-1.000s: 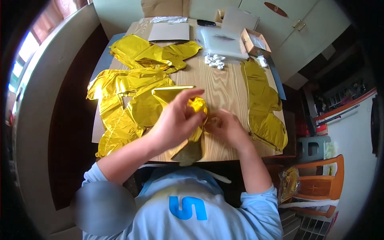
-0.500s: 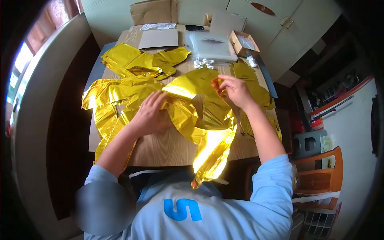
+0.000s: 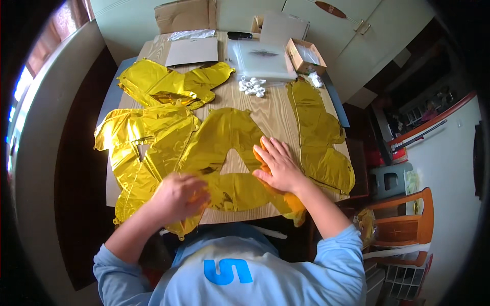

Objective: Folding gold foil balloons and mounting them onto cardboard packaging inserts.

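Observation:
A flat gold foil balloon (image 3: pixel 229 125) shaped like a letter A lies on the wooden table in front of me. My right hand (image 3: pixel 279 166) rests palm down on its right leg, fingers stretched out. Orange reflections show in the foil beside those fingers. My left hand (image 3: pixel 179 198) is at the balloon's lower left leg, its fingers bent and smeared by motion; whether they grip the foil is hidden. Other flat gold foil balloons lie around it: a crumpled balloon (image 3: pixel 122 127) to the left, another balloon (image 3: pixel 145 81) at the far left, and one more balloon (image 3: pixel 321 132) to the right.
At the table's far side are a white board (image 3: pixel 193 51), clear plastic bags (image 3: pixel 263 61), several white ribbon coils (image 3: pixel 252 87) and an open cardboard box (image 3: pixel 306 56). A wooden chair (image 3: pixel 403 224) stands at the right. The table's front edge is close to my body.
The middle balloon, lifted and bunched before, now lies spread flat. My right hand has come down and nearer, flattening onto it. My left hand has moved toward the near edge.

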`<state>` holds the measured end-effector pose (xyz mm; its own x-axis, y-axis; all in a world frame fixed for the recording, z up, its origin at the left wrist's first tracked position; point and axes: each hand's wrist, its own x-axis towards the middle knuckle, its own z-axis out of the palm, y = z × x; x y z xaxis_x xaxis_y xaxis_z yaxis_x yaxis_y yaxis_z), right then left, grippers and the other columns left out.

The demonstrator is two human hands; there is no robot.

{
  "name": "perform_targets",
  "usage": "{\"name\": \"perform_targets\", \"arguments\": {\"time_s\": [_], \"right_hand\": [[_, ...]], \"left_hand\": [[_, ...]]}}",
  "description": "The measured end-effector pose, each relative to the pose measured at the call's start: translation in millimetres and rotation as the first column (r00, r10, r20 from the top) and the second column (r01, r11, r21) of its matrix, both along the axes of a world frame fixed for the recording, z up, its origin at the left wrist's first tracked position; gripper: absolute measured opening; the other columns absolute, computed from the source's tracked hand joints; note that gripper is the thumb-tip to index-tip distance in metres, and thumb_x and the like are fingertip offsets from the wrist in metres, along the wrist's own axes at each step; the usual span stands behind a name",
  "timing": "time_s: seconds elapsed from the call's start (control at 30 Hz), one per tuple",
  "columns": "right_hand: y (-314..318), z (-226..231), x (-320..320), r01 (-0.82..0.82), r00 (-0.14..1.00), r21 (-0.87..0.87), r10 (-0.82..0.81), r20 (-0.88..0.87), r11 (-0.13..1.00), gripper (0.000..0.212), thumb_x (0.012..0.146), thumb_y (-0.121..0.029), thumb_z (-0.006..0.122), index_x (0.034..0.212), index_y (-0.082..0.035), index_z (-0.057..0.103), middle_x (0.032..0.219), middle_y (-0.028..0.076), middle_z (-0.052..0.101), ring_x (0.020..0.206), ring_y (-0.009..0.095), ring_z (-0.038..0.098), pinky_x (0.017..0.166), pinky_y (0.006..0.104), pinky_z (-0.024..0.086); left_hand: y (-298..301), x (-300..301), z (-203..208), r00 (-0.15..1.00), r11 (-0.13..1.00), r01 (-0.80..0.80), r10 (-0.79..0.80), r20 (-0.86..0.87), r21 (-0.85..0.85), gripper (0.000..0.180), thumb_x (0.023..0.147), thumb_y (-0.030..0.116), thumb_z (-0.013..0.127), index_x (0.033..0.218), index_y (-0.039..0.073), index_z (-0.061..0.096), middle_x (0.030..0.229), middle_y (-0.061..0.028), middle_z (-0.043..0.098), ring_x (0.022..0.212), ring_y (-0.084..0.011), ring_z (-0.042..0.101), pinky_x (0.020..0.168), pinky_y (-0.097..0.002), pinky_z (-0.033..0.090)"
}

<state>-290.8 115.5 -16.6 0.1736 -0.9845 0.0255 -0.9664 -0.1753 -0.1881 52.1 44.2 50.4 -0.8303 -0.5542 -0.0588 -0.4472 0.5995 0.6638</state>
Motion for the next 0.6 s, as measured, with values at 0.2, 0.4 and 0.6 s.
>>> {"name": "perform_targets", "arguments": {"time_s": [0.2,0.4,0.6], "right_hand": [[-13,-17,4,0.074,0.996,-0.092,-0.069,0.058,0.993,0.073,0.099,-0.052,0.057,0.156,-0.012,0.037,0.166,0.023,0.022,0.154,0.04,0.016,0.125,0.0499,0.014],[-59,16,-102,0.469,0.787,-0.23,-0.285,0.547,0.853,0.025,0.088,-0.026,0.074,0.097,-0.003,0.071,0.108,0.018,0.071,0.103,0.033,0.067,0.088,0.0441,0.053],[-142,10,-198,0.747,0.634,-0.128,-0.64,0.435,0.653,0.042,0.081,-0.038,0.081,0.102,-0.003,0.071,0.102,0.019,0.073,0.098,0.031,0.069,0.087,0.0401,0.054]], "left_hand": [[-62,-35,-58,0.983,0.896,0.125,-0.171,-0.07,-0.426,0.053,0.087,0.025,0.071,0.137,0.01,0.06,0.15,-0.0181,0.049,0.144,-0.0397,0.039,0.118,-0.0527,0.032],[-49,-51,-59,0.989,0.905,0.14,-0.148,0.01,-0.402,0.058,0.089,0.028,0.069,0.142,0.01,0.055,0.155,-0.0185,0.044,0.147,-0.0396,0.035,0.121,-0.0557,0.026],[-44,-79,-48,0.987,0.903,0.141,-0.161,-0.015,-0.407,0.054,0.089,0.033,0.071,0.136,0.009,0.059,0.148,-0.0189,0.049,0.142,-0.041,0.04,0.12,-0.054,0.03]]}}
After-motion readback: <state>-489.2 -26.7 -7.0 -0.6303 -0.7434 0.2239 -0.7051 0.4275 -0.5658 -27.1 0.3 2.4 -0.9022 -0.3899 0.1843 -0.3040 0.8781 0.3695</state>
